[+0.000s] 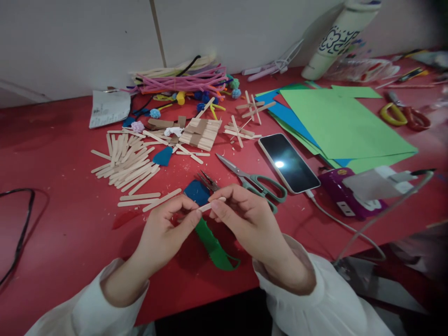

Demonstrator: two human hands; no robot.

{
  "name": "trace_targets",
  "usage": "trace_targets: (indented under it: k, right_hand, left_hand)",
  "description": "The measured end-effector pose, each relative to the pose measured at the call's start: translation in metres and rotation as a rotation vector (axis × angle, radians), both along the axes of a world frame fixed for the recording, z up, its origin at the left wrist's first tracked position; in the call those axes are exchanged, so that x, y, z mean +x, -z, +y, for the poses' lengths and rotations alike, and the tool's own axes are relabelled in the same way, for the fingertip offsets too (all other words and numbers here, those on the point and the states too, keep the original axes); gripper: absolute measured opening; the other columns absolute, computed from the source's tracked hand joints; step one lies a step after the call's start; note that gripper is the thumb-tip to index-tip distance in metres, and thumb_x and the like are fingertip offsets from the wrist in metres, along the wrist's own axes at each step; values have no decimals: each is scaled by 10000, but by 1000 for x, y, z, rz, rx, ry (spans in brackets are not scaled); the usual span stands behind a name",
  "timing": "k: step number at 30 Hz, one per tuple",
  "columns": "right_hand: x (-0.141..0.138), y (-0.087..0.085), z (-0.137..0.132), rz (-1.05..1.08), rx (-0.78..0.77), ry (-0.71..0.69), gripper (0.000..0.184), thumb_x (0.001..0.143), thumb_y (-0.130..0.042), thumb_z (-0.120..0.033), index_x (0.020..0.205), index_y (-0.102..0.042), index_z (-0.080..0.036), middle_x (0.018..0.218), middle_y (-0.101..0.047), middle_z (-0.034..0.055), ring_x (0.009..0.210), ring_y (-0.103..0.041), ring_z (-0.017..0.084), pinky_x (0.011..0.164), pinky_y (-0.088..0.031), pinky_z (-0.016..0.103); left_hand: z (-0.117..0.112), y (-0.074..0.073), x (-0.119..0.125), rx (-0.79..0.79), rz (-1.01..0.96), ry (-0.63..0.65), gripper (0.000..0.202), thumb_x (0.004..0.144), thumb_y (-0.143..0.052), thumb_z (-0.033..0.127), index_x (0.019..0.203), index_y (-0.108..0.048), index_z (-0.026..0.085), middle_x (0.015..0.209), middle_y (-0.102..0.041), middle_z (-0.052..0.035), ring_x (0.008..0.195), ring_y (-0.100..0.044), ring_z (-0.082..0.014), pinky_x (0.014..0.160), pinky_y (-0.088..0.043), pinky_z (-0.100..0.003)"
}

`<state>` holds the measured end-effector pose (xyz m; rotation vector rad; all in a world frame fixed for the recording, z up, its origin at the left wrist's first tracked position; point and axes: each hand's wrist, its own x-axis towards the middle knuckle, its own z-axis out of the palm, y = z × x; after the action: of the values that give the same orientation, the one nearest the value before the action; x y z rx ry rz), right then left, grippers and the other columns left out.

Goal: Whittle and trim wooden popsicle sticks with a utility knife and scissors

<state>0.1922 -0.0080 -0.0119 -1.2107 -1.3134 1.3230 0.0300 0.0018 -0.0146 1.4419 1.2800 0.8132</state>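
Note:
Between my two hands is a short wooden craft stick (207,206), held level above the red table. My left hand (167,228) pinches its left end between thumb and forefinger. On the other end, my right hand (245,217) closes with thumb and fingertips. Below the stick lies a strip of green paper (215,249) with a jagged edge, and a blue scrap (197,192) is just behind it. Pliers (208,181) point away beyond my right fingers, their handles hidden. Scissors (252,179) with grey-green handles rest partly behind my right hand.
Loose craft sticks (128,161) lie in a heap at left. Pipe cleaners (182,81) line the wall. At right are a phone (290,163) on a cable, green paper sheets (343,121), a purple power adapter (336,191) and a tall bottle (339,39).

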Motion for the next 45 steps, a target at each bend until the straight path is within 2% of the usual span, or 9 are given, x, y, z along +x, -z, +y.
trace_targets:
  k: [6,15,22,29,31,34,36,40,45]
  right_hand:
    - [2,4,3,18,9,33,142,840,-554,-312,805,-593,-181,647,-600,-16,569,-558,84,506,-442,187]
    - [-1,2,3,57,-39,-19,120,808,-570,-296,787,-594,-180,639,-605,-14,566,-559,85,503,-447,196]
    - [2,2,5,159,-112,-15,151,776,-620,-324,778,-603,-174,597,-600,-27,516,-544,72,494,-459,196]
    - [5,0,7,287,-200,17,168,744,-668,-310,698,-610,-159,520,-591,-40,449,-512,39,456,-439,154]
    - [5,0,8,320,-218,19,171,738,-677,-306,682,-609,-159,508,-590,-42,438,-504,34,444,-429,148]
    - [5,-1,8,337,-234,16,179,733,-683,-299,660,-596,-161,504,-587,-46,433,-502,33,438,-424,146]
    - [4,-1,9,319,-237,17,185,738,-679,-300,656,-592,-160,508,-586,-47,435,-505,32,440,-426,146]
    - [4,-2,8,264,-221,9,166,757,-659,-295,694,-598,-155,524,-589,-47,445,-513,31,456,-439,146]
    - [3,-2,6,218,-201,5,152,752,-654,-285,697,-592,-157,529,-588,-49,459,-522,37,472,-454,154]
  left_hand:
    - [0,2,-2,-29,26,30,129,797,-548,269,715,-597,182,643,-539,30,561,-461,-88,519,-379,-203]
    - [2,-1,1,-47,-48,-22,101,729,-606,278,707,-581,182,695,-611,4,643,-566,-118,579,-466,-215]
    - [2,-4,-3,-64,27,6,204,745,-605,336,623,-517,198,490,-427,71,453,-423,-81,433,-365,-189]
    - [5,0,-5,-120,-95,-20,297,776,-580,404,598,-499,180,517,-449,60,468,-398,-69,455,-342,-182]
    - [6,1,-5,-177,-119,-77,276,772,-592,397,625,-512,176,537,-486,52,474,-421,-70,451,-347,-178]
    - [6,2,-5,-230,-188,-143,188,752,-625,345,852,-583,191,656,-590,30,527,-504,-90,478,-397,-184]
    - [5,0,-4,-238,-212,-99,245,778,-597,376,951,-612,202,722,-630,5,539,-528,-102,486,-418,-201]
    - [3,-6,-3,-161,-122,55,166,757,-622,350,769,-686,197,747,-642,-3,489,-478,-75,475,-404,-205]
    - [5,-5,-5,-112,-54,122,142,753,-621,294,669,-662,188,618,-557,27,501,-459,-70,440,-357,-177]
